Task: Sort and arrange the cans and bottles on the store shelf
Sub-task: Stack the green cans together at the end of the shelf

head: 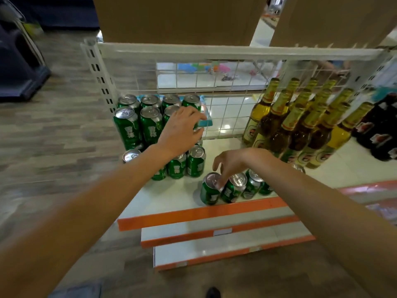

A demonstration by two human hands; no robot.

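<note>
Green beer cans [129, 127] stand in two stacked layers at the back left of the white shelf [171, 198]. My left hand [180, 132] reaches over the upper layer, its fingers curled around a green can [196, 126] at the stack's right end. Lower cans [195, 163] stand just below that hand. Near the front edge is a short row of green cans [234, 189]. My right hand [234, 163] hangs over this row with fingers spread, fingertips touching the top of the leftmost can [209, 191].
Amber and yellow glass bottles [300, 127] with gold foil necks fill the shelf's right side, with dark bottles [382, 134] beyond them. A wire mesh panel [227, 108] backs the shelf. Cardboard boxes [178, 18] sit above. Lower orange-edged shelves [214, 235] jut out below.
</note>
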